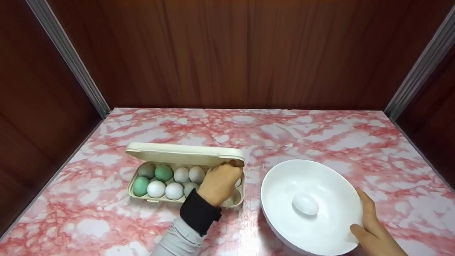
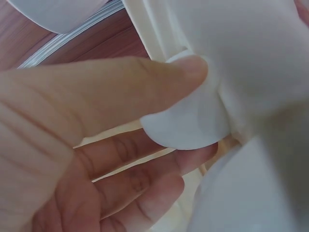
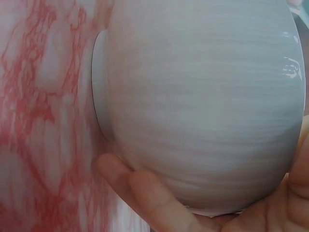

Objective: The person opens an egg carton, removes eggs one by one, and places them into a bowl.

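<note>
At the right end of the cream egg carton [image 1: 153,201], my left hand [image 1: 221,182] reaches under the raised lid [image 1: 185,149]. Its thumb and fingers pinch a white egg [image 2: 190,125], seen in the left wrist view; in the head view the hand hides that egg. Green, white and greyish eggs [image 1: 174,191] sit in the carton's two rows. On the right, my right hand [image 1: 373,222] grips a white bowl [image 1: 332,188], with the thumb at the rim and fingers against the outer wall. One white egg [image 1: 305,203] lies inside the bowl.
Everything is over a red-and-white marbled table [image 1: 320,135]. A dark wooden panel [image 1: 245,53] rises behind it, with more panels at both sides and metal corner posts [image 1: 73,58]. The carton's lid leans half open above the back row of eggs.
</note>
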### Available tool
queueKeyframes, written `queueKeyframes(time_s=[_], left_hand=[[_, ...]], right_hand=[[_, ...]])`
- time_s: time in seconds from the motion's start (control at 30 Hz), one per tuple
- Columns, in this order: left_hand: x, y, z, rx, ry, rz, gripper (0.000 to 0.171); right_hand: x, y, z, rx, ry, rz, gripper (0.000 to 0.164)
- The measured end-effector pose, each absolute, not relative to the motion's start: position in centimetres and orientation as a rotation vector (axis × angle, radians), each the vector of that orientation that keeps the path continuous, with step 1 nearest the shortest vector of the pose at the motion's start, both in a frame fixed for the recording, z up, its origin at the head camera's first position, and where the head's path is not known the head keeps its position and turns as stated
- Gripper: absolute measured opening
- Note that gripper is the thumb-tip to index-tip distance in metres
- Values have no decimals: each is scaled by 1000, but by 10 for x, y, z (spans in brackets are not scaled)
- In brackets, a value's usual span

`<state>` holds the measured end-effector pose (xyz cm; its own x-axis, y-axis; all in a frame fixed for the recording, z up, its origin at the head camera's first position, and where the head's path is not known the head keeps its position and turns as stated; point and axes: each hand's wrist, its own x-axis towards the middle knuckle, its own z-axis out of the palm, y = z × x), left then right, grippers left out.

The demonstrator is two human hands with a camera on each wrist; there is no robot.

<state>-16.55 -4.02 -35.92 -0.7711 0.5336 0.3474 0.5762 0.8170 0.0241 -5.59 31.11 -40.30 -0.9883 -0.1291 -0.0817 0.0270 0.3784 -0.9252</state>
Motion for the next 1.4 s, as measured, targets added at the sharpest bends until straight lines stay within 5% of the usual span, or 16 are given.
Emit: queueKeyframes(time_s=[1.4], left_hand=[[-162, -54, -347, -915, -2680, -354, 17]], right_hand=[[-57, 311, -401, -96, 2455, -1686, 81]])
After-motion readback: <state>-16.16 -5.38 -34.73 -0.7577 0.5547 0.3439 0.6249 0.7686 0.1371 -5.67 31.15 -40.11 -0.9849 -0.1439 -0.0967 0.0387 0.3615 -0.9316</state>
